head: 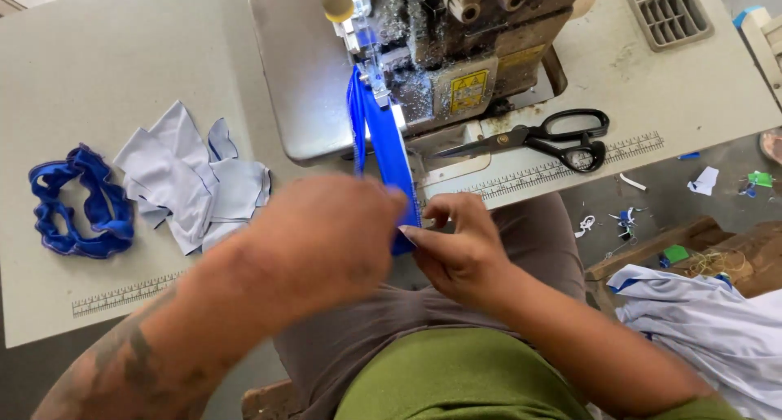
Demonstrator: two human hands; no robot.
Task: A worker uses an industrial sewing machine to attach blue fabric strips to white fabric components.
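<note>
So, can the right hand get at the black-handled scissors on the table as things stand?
Probably yes. The black-handled scissors lie in the open on the grey table, just beyond the right hand, nothing between. But that hand pinches the blue fabric strip.

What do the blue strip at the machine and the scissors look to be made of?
Blue strip: seems a soft, matte knit fabric; it folds and hangs limp between both hands. Scissors: bare, dull grey metal blades, with glossy black handles, probably plastic.
</note>
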